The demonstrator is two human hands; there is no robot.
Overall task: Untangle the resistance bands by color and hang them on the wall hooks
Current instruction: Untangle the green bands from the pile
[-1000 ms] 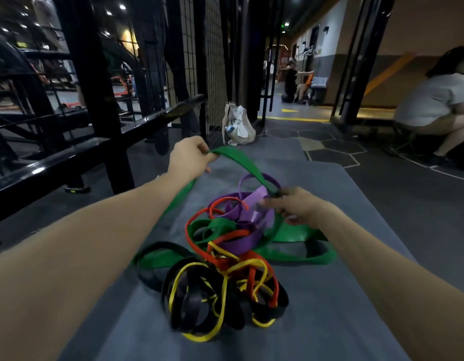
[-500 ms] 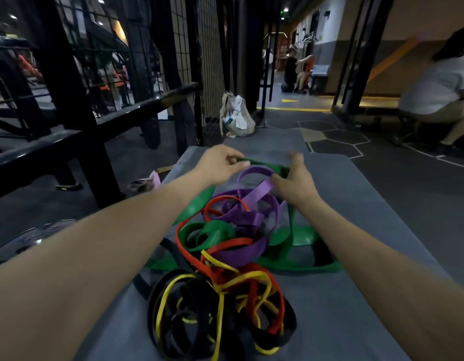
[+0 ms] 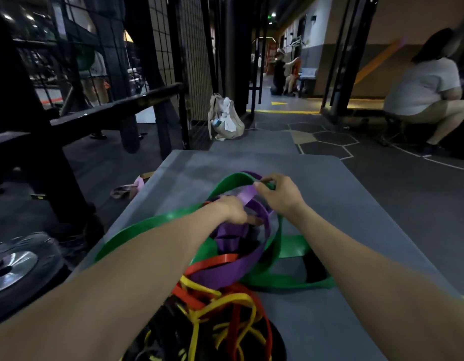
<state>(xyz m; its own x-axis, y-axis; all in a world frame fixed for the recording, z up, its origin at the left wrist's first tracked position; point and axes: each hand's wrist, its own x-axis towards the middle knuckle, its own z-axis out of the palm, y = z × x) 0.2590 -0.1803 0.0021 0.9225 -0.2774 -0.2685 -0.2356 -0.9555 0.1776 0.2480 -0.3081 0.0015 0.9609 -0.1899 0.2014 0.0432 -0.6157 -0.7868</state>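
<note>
- Head view: bands lie knotted in one heap on the grey bench (image 3: 355,204), so we work from the top loop down.
- Our right hand (image 3: 280,196) pinches the green band (image 3: 152,222) at the crest of its loop, lifting it clear of the purple band (image 3: 241,267), we judge.
- Our left hand (image 3: 233,209) reaches into the purple coils; we cannot tell whether it grips.
- Red band (image 3: 215,260), yellow band (image 3: 225,300) and black ones sit nearer us, untouched; no wall hooks show.
</note>
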